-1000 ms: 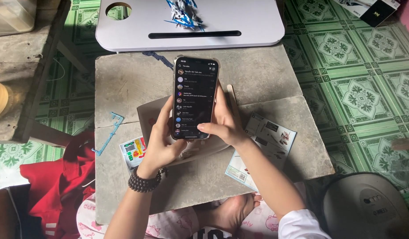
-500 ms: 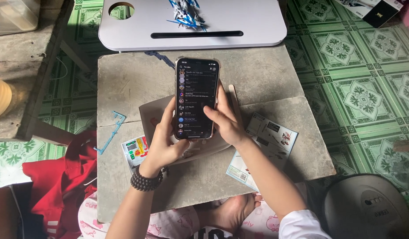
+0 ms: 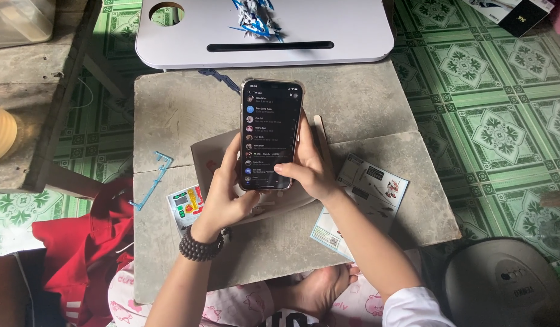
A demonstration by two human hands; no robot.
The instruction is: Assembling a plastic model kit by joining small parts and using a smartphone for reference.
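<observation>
A black smartphone (image 3: pixel 271 130) with a dark lit list on its screen is held upright over a grey stone slab (image 3: pixel 171 115). My left hand (image 3: pixel 222 194) grips its lower left edge; a dark bead bracelet is on that wrist. My right hand (image 3: pixel 310 166) holds the lower right side, with the thumb resting on the bottom of the screen. Under both hands lies a pale cardboard box (image 3: pixel 204 160), mostly hidden.
A printed leaflet (image 3: pixel 368 184) and a sticker sheet (image 3: pixel 184 204) lie on the slab beside a blue plastic frame piece (image 3: pixel 154 178). A white lap tray (image 3: pixel 328 30) with a blue-white model (image 3: pixel 256 15) stands beyond. Red cloth (image 3: pixel 86 248) at left, grey round appliance (image 3: pixel 504 284) at right, green tiled floor around.
The view has drifted slightly, so the phone and hands sit a little lower and more to the right in the picture. Both hands keep the same hold on the phone.
</observation>
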